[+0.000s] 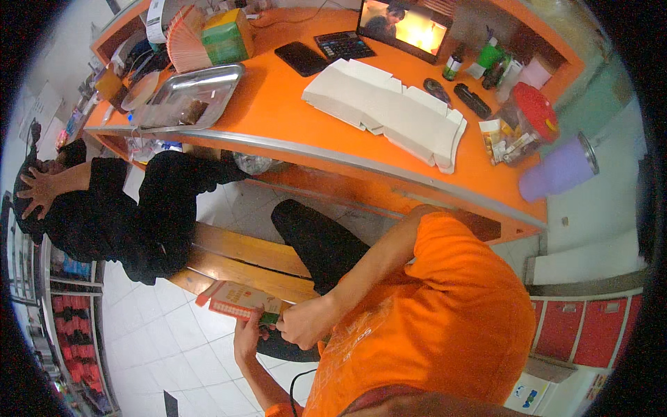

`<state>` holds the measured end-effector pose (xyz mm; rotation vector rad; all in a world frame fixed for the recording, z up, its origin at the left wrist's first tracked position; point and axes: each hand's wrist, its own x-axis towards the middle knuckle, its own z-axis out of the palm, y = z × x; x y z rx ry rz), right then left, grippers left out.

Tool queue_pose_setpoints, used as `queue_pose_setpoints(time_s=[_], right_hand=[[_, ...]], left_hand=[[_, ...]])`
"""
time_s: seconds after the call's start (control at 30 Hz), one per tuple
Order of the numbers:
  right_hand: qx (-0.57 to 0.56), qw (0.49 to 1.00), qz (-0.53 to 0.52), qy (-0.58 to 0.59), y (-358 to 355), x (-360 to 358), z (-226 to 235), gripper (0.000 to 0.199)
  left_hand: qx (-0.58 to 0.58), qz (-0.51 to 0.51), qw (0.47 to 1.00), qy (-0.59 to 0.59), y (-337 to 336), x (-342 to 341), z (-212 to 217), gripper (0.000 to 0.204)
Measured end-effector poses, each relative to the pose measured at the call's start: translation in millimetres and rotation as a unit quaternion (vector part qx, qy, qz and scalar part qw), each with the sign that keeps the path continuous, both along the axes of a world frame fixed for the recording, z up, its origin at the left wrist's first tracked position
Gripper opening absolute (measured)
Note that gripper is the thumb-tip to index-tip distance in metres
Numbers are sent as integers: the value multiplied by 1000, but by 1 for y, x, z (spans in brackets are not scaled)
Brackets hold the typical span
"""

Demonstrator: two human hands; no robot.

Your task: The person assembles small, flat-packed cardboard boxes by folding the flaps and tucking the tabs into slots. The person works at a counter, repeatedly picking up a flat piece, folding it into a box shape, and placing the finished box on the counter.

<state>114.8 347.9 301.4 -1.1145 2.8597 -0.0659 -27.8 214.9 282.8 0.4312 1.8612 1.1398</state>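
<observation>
A small flat cardboard box point(240, 299), cream and orange with a green end, is held over the wooden bench in front of my orange shirt. My left hand point(249, 335) grips it from below, with the fingers closed along its lower edge. My right hand point(306, 323) is curled at the green end, its fingertips pinched against the box there. Exactly what those fingertips hold is too small to make out. The far end of the box, with an orange flap sticking out, points away to the left.
A wooden bench point(240, 248) runs beside me. A person in black point(149, 215) sits to the left. On the orange desk point(267, 104) lie a white cardboard strip point(385, 108), a metal tray point(226, 90), a phone point(301, 59), a red-lidded jar point(531, 115) and a purple tumbler point(559, 170).
</observation>
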Motion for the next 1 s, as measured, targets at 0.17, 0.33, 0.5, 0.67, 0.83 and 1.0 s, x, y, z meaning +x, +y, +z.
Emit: queue_pose_setpoints(time_s=[0.17, 0.33, 0.5, 0.67, 0.83, 1.0], right_hand=[[-71, 991, 11, 116, 22, 8, 2, 16], [-153, 986, 0, -63, 52, 5, 21, 18], [-297, 941, -148, 69, 70, 10, -14, 28], [-345, 881, -271, 175, 87, 6, -6, 38], [-340, 871, -337, 107, 93, 10, -28, 28], [-481, 787, -385, 24, 91, 10, -21, 17]], left_hand=[[30, 172, 982, -76, -3, 0, -7, 36], [25, 80, 996, -10, -2, 11, -4, 26], [144, 195, 970, -9, 20, 30, -6, 23], [193, 312, 930, -17, 27, 56, -33, 32], [205, 330, 920, 47, 54, 82, -23, 31], [287, 338, 896, 12, 57, 85, -39, 38]])
